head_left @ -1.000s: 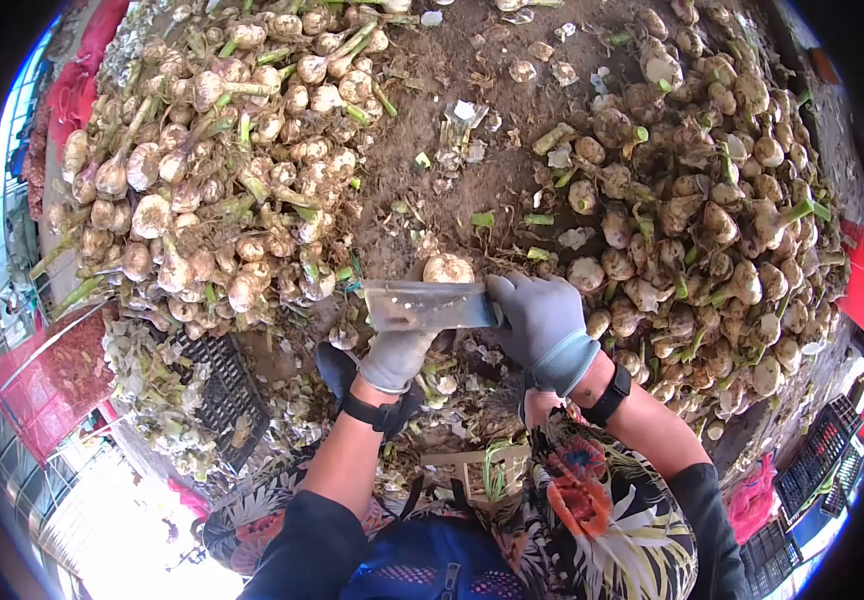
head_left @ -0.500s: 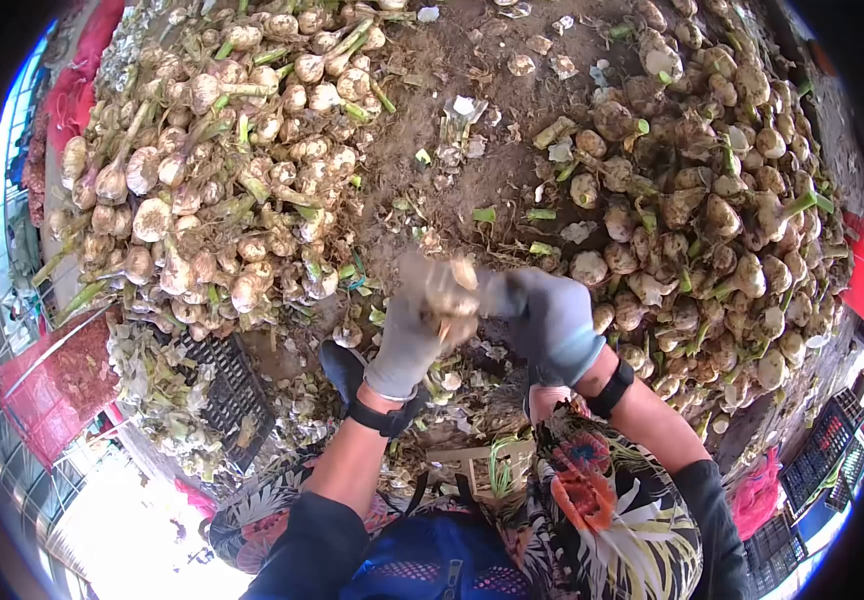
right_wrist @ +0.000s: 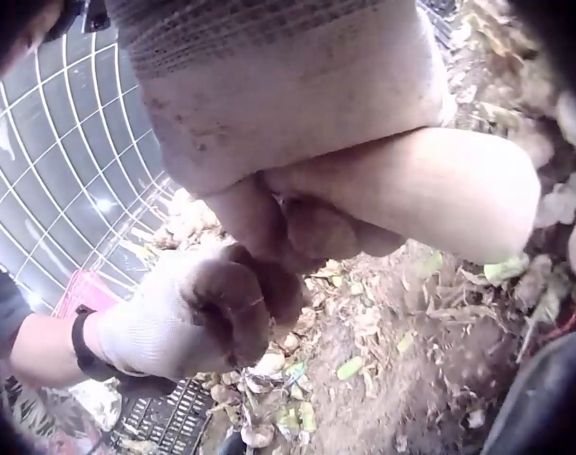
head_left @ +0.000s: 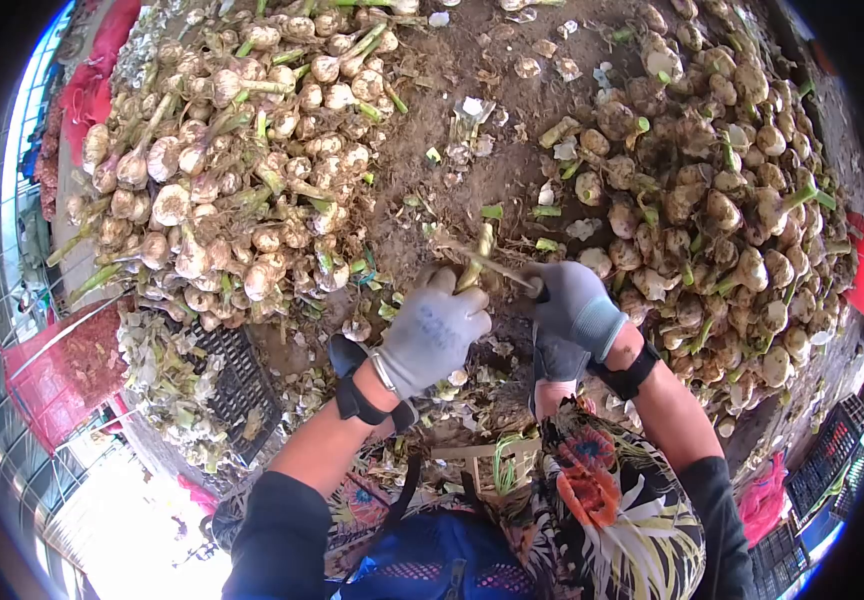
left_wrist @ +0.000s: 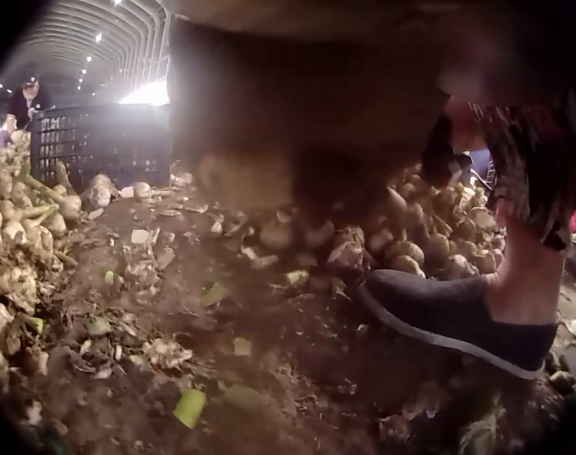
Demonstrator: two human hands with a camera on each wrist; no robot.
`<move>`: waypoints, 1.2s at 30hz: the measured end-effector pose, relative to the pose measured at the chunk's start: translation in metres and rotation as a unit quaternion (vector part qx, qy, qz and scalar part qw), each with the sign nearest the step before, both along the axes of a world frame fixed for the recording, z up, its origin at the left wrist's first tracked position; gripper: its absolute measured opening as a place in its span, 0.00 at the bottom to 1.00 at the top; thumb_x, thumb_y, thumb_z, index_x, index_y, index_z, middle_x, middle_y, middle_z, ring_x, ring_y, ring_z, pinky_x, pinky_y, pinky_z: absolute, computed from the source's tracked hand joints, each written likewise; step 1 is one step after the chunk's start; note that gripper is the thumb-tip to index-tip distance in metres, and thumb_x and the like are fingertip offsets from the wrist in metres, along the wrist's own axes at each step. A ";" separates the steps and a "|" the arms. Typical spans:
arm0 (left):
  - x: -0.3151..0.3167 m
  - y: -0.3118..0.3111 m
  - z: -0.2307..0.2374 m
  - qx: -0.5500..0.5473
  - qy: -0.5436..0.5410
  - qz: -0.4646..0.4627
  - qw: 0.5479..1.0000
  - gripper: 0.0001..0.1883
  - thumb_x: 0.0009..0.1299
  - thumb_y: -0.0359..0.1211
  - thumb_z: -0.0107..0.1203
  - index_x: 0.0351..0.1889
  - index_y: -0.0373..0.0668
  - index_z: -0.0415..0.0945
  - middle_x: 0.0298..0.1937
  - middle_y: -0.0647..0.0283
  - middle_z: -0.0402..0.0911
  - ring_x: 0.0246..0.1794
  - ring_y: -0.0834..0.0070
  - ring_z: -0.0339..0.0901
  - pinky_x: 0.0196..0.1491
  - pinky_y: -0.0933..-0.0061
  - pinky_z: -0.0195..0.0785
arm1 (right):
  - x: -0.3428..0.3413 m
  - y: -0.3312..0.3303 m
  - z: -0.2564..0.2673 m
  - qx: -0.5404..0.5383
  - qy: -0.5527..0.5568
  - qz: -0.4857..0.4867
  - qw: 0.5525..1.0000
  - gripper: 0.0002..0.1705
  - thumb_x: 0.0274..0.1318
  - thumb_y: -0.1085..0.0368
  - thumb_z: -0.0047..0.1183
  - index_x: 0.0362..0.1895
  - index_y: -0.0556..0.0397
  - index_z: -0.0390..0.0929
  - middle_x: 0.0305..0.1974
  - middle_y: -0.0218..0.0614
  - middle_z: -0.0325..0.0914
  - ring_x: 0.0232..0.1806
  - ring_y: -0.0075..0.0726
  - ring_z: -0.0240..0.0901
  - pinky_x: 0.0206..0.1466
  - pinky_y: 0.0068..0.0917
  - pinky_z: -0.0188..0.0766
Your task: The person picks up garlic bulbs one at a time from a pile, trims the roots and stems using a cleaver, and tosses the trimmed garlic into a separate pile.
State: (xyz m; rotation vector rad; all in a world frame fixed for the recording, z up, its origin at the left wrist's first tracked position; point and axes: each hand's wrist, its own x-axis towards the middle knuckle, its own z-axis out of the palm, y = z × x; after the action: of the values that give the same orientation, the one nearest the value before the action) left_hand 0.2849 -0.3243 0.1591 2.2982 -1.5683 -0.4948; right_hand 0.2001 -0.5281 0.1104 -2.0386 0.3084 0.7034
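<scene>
My left hand (head_left: 437, 335), in a pale grey work glove, grips a garlic plant with its back turned up. The green-white garlic stem (head_left: 482, 250) sticks out past the fingers, while the bulb is hidden by the hand. In my right hand (head_left: 577, 312), gloved too, is a broad-bladed cleaver (head_left: 497, 268), its blade seen edge-on and crossing the stem in the head view. The right wrist view shows the thick wooden handle (right_wrist: 421, 190) in the right fist, close to the left glove (right_wrist: 189, 313). A dark blur covers the upper middle of the left wrist view.
Garlic with long stems is heaped at left (head_left: 222, 170); another garlic heap (head_left: 712, 210) lies at right. Between them, stem pieces and peelings litter the soil (head_left: 432, 130). A black crate (head_left: 237, 385) stands lower left. A shoe (left_wrist: 449, 313) is near the work; another person (left_wrist: 25, 104) is far back.
The cleaver blade, earlier broadside by the bulb, is now edge-on at the stem. My left hand has turned over, so the bulb is hidden and the stem points forward.
</scene>
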 end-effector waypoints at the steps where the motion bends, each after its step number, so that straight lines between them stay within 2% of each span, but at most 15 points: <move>1: 0.003 -0.003 0.007 -0.014 -0.025 -0.012 1.000 0.01 0.55 0.32 0.58 0.23 0.49 0.79 0.39 0.65 0.78 0.47 0.60 0.74 0.55 0.56 0.68 | -0.018 -0.005 -0.024 -0.086 0.025 0.005 0.996 0.17 0.49 0.56 0.64 0.43 0.50 0.83 0.31 0.52 0.81 0.34 0.58 0.80 0.38 0.43 0.76; 5: -0.031 -0.107 0.069 -0.227 0.225 0.001 0.948 0.16 0.63 0.33 0.59 0.51 0.47 0.79 0.58 0.59 0.78 0.57 0.57 0.76 0.56 0.55 0.74 | -0.078 0.019 -0.095 0.023 0.096 -0.098 0.990 0.19 0.48 0.55 0.64 0.44 0.47 0.85 0.30 0.42 0.84 0.35 0.45 0.83 0.45 0.36 0.78; 7: -0.045 -0.121 0.070 -0.349 0.218 0.007 0.912 0.21 0.62 0.36 0.63 0.54 0.46 0.78 0.64 0.56 0.75 0.55 0.54 0.78 0.55 0.55 0.75 | -0.042 0.017 -0.040 0.137 0.124 -0.155 0.971 0.16 0.49 0.57 0.65 0.39 0.52 0.84 0.28 0.36 0.82 0.35 0.31 0.80 0.45 0.30 0.76; 9: -0.036 -0.101 0.079 -0.263 0.252 0.166 0.916 0.23 0.56 0.35 0.67 0.52 0.47 0.79 0.62 0.54 0.76 0.51 0.55 0.80 0.52 0.59 0.77 | -0.038 0.008 -0.033 0.128 0.107 -0.168 0.972 0.15 0.49 0.58 0.63 0.39 0.53 0.84 0.27 0.36 0.82 0.33 0.30 0.80 0.43 0.30 0.75; 13: -0.022 0.070 -0.020 0.108 -0.025 0.310 0.944 0.18 0.57 0.32 0.63 0.48 0.49 0.81 0.51 0.54 0.78 0.44 0.60 0.81 0.49 0.58 0.77 | -0.042 0.004 -0.046 0.139 0.046 -0.214 0.966 0.06 0.51 0.69 0.60 0.33 0.59 0.80 0.26 0.24 0.77 0.30 0.18 0.71 0.36 0.23 0.70; 15: -0.024 0.141 -0.046 0.331 0.049 0.402 0.852 0.19 0.60 0.37 0.62 0.51 0.52 0.78 0.53 0.51 0.75 0.43 0.52 0.81 0.51 0.54 0.74 | -0.042 0.009 -0.050 0.131 0.024 -0.208 0.969 0.11 0.49 0.63 0.61 0.35 0.56 0.83 0.25 0.36 0.82 0.28 0.27 0.77 0.38 0.28 0.73; 19: -0.014 0.187 -0.092 0.187 0.064 0.423 0.884 0.18 0.62 0.35 0.57 0.52 0.49 0.79 0.45 0.48 0.80 0.44 0.47 0.80 0.50 0.51 0.73 | -0.038 0.025 -0.053 0.154 0.022 -0.194 0.969 0.12 0.47 0.62 0.62 0.34 0.56 0.82 0.25 0.36 0.80 0.28 0.26 0.75 0.38 0.28 0.73; 22: -0.003 0.164 -0.098 0.041 0.184 0.512 0.838 0.13 0.64 0.26 0.57 0.47 0.42 0.79 0.39 0.58 0.85 0.39 0.61 0.84 0.44 0.64 0.76 | -0.030 0.030 -0.047 0.215 0.018 -0.214 0.953 0.09 0.52 0.65 0.63 0.36 0.57 0.83 0.28 0.30 0.82 0.29 0.23 0.75 0.36 0.24 0.71; 23: 0.001 0.144 -0.088 -0.088 0.250 0.529 0.806 0.10 0.66 0.24 0.57 0.45 0.41 0.79 0.41 0.61 0.85 0.38 0.66 0.85 0.42 0.71 0.78 | -0.025 0.033 -0.041 0.261 0.020 -0.243 0.934 0.08 0.54 0.66 0.62 0.36 0.57 0.83 0.29 0.28 0.83 0.29 0.22 0.75 0.35 0.22 0.71; 25: -0.009 0.091 -0.041 -0.210 0.487 0.606 0.592 0.09 0.68 0.19 0.56 0.44 0.38 0.79 0.41 0.65 0.84 0.42 0.76 0.82 0.47 0.75 0.78 | -0.011 0.043 -0.019 0.298 0.072 -0.287 0.908 0.08 0.58 0.67 0.63 0.40 0.58 0.83 0.32 0.27 0.83 0.28 0.22 0.76 0.33 0.21 0.71; 27: -0.022 0.060 -0.023 -0.316 0.600 0.528 0.511 0.09 0.69 0.20 0.56 0.46 0.37 0.79 0.41 0.65 0.83 0.45 0.76 0.82 0.49 0.76 0.77 | 0.002 0.046 0.001 0.437 0.087 -0.360 0.819 0.11 0.59 0.66 0.64 0.43 0.58 0.83 0.31 0.29 0.82 0.27 0.24 0.77 0.32 0.23 0.73; 31: -0.038 0.034 -0.034 -0.221 0.575 0.538 0.576 0.15 0.69 0.24 0.59 0.53 0.34 0.78 0.46 0.60 0.85 0.43 0.77 0.82 0.51 0.73 0.76 | 0.005 0.038 -0.010 0.466 0.047 -0.364 0.805 0.15 0.61 0.66 0.63 0.49 0.59 0.82 0.32 0.32 0.83 0.26 0.27 0.78 0.29 0.25 0.73; 33: -0.036 0.022 -0.027 -0.129 0.381 0.446 0.800 0.16 0.66 0.22 0.58 0.53 0.33 0.77 0.46 0.63 0.84 0.42 0.79 0.80 0.49 0.77 0.73 | 0.002 0.036 -0.013 0.448 0.047 -0.365 0.815 0.16 0.60 0.67 0.64 0.51 0.59 0.81 0.35 0.32 0.83 0.29 0.25 0.78 0.33 0.23 0.74; 34: -0.036 0.010 -0.021 -0.181 0.501 0.463 0.709 0.20 0.64 0.22 0.56 0.55 0.33 0.74 0.46 0.66 0.82 0.42 0.80 0.78 0.48 0.78 0.72 | 0.002 0.040 -0.011 0.432 0.006 -0.354 0.829 0.16 0.60 0.67 0.64 0.51 0.59 0.81 0.36 0.31 0.83 0.32 0.23 0.77 0.35 0.23 0.75; 36: -0.043 0.011 -0.040 -0.174 0.467 0.462 0.733 0.21 0.64 0.21 0.55 0.57 0.34 0.73 0.45 0.67 0.81 0.42 0.81 0.77 0.47 0.79 0.71 | 0.003 0.042 0.000 0.401 -0.015 -0.329 0.855 0.16 0.60 0.69 0.64 0.51 0.60 0.81 0.40 0.29 0.83 0.39 0.19 0.76 0.43 0.23 0.76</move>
State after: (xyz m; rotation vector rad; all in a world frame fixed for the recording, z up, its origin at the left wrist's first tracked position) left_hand 0.2416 -0.3138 0.1190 1.7079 0.0303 -0.7771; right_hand 0.2033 -0.4863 0.1108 -1.0343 0.5489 0.2764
